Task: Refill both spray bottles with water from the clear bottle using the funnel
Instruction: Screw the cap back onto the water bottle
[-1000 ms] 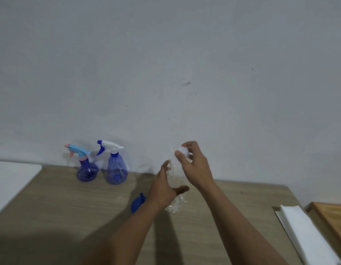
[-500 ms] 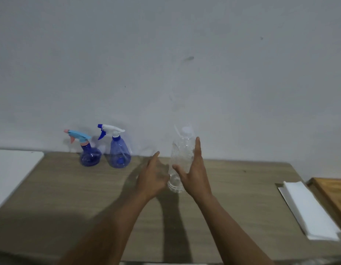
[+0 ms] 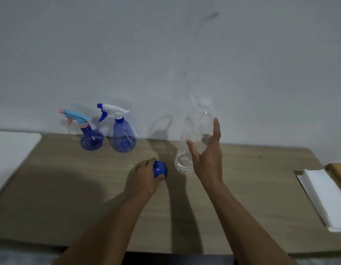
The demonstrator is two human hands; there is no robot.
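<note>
Funnel, small blue plastic [image 3: 160,169], mid-frame on wooden table [image 3: 70,188], left hand [image 3: 144,175] curled round it. Open right hand [image 3: 207,161], fingers straight, beside upright clear plastic bottle [image 3: 196,129]; contact unclear. Up-left of funnel: round blue spray bottle [image 3: 92,139] and taller blue spray bottle [image 3: 124,139], upright, nearer left hand.

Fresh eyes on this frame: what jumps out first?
The clear bottle stands upright mid-frame on the table, the right hand open beside it. Left of it, the left hand curls round the bright blue funnel. At the back left by the wall stand the round spray bottle and the taller spray bottle.
</note>
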